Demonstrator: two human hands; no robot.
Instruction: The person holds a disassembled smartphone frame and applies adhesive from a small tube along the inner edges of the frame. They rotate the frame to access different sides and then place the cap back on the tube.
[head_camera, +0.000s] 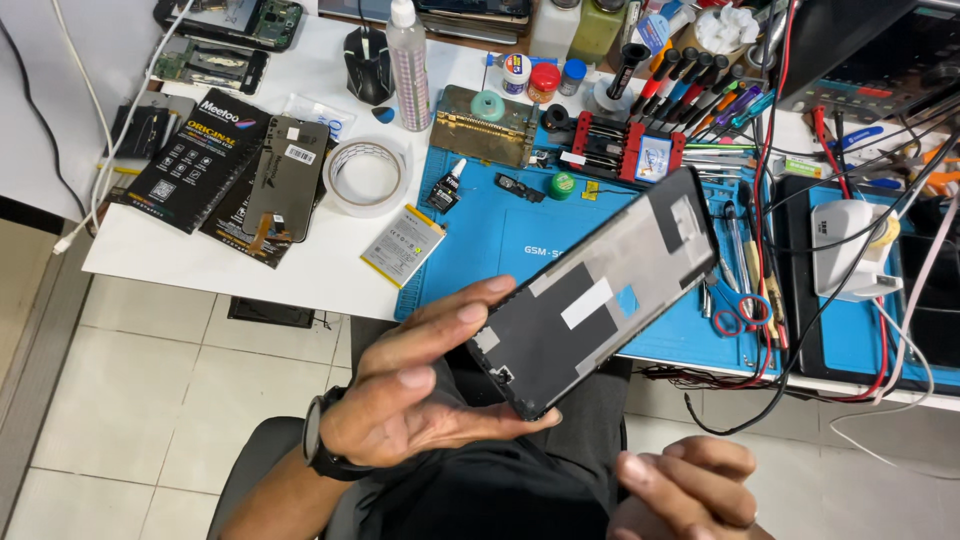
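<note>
Left hand (410, 390) fingers grip the phone frame (600, 290); right hand (690, 490), curled loosely, is partly cut off.

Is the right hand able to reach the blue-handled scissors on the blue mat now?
Probably yes. The right hand is empty and low, the scissors lie near the mat's front edge, and only the phone frame in the left hand is nearby.

White worktop (300, 270) with a blue rubber repair mat (480, 240)

On it lie a roll of clear tape (366, 176), a flat silver battery (403, 245), black cardboard boxes (197, 158) and a black computer mouse (369, 63).
</note>
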